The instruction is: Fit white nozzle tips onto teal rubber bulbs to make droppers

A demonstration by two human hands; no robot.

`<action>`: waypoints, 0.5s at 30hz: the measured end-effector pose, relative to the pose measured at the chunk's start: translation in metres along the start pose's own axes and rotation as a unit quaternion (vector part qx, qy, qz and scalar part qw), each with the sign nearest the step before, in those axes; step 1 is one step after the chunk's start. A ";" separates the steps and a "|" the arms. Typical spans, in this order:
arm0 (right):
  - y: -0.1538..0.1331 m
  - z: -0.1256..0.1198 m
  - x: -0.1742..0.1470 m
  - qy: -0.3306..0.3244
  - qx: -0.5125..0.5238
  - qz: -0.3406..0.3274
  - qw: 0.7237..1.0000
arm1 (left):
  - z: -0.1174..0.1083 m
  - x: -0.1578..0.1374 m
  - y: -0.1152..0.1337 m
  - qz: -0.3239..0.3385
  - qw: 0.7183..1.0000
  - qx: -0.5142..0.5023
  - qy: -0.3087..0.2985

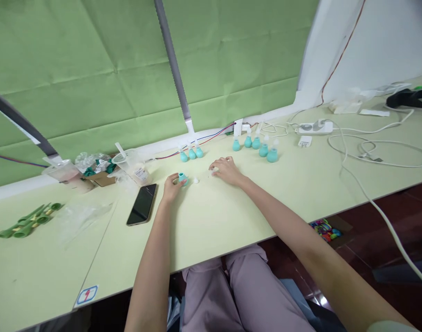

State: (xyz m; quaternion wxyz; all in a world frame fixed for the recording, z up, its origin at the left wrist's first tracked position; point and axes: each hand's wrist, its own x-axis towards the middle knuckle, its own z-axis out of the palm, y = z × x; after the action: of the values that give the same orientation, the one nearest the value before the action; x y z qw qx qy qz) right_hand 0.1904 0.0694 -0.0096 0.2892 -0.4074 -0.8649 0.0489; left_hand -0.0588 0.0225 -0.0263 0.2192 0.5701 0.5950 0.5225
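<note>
My left hand (171, 188) is closed around a small teal squeeze bulb (183, 180), upright with its open mouth facing up. A small white nozzle-like tip (196, 180) lies on the table just right of that bulb. Further right, my right hand (228, 170) rests low over the table, its fingers curled and the fingertips at a small clear plastic piece (214, 172); its exact shape is too small to make out. Behind the hands stand three teal bulbs with white tips (192, 153). A second group of several capped teal bulbs (263, 150) stands to the right.
Left of my left arm lies a black phone (142, 204). Plastic cups (131, 167), a cardboard box (103, 177) and green pipe-shaped pieces (29, 221) sit farther left. A power strip (314, 127) and loose white cables occupy the right. A green-covered partition (231, 60) backs the table.
</note>
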 end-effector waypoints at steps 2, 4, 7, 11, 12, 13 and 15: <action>-0.004 -0.003 0.002 0.034 0.069 0.021 0.997 | 0.000 0.000 0.005 0.015 0.999 -0.025 -0.026; -0.009 -0.007 0.005 0.067 0.162 0.038 0.984 | 0.000 0.000 0.014 0.041 0.997 -0.067 -0.025; -0.019 -0.010 0.007 0.090 0.292 0.035 0.952 | 0.001 -0.003 0.031 0.053 0.995 -0.088 -0.020; -0.030 -0.009 0.009 0.082 0.418 0.011 0.905 | 0.012 -0.015 0.051 0.080 0.996 0.018 -0.042; -0.032 -0.008 0.009 0.083 0.444 0.011 0.892 | 0.015 -0.018 0.055 0.098 0.993 0.048 -0.054; -0.034 -0.008 0.009 0.086 0.468 0.011 0.880 | 0.019 -0.021 0.058 0.116 0.988 0.075 -0.067; -0.036 -0.006 0.009 0.090 0.505 0.009 0.858 | 0.025 -0.025 0.062 0.144 0.979 0.121 -0.082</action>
State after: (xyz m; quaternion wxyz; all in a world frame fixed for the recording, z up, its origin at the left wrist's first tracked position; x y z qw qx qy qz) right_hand 0.1648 0.0514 0.0116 0.5314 -0.2158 -0.6880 0.4447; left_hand -0.0029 -0.0032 0.0100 0.1190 0.7130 0.5451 0.4246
